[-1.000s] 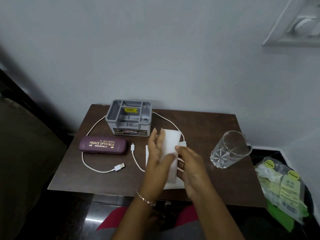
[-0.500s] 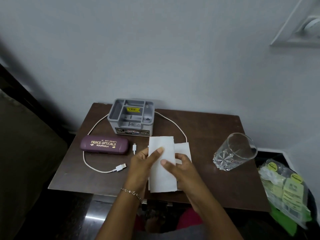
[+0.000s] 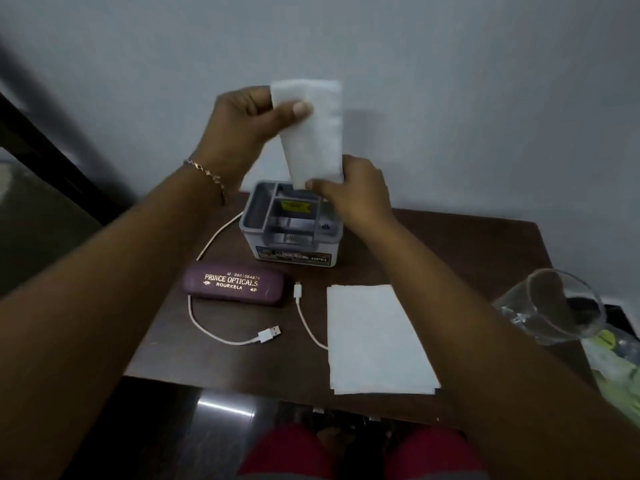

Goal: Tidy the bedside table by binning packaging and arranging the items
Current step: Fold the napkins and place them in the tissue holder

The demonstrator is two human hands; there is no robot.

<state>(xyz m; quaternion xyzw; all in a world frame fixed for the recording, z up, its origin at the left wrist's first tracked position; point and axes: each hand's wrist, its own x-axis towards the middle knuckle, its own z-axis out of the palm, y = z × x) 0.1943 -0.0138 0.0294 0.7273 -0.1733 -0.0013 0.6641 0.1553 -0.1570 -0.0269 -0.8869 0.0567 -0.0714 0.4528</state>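
A folded white tissue (image 3: 317, 133) stands upright above the grey compartment organiser (image 3: 294, 249) at the back of the brown table (image 3: 467, 258). My left hand (image 3: 249, 123) pinches its top edge and my right hand (image 3: 349, 194) holds its lower end at the organiser's rim. A second folded tissue (image 3: 375, 339) lies flat near the front edge. A purple spectacle case (image 3: 235, 285) lies left of it, and a white USB cable (image 3: 239, 336) loops around the case.
A clear drinking glass (image 3: 550, 306) stands at the table's right edge. Beyond that edge sits a bag of green and yellow packaging (image 3: 613, 368). The wall (image 3: 450, 98) rises straight behind the table. My knees are under the front edge.
Both hands have lifted one folded tissue off the table and carried it back and up over the organiser. The other tissue stays flat on the table.
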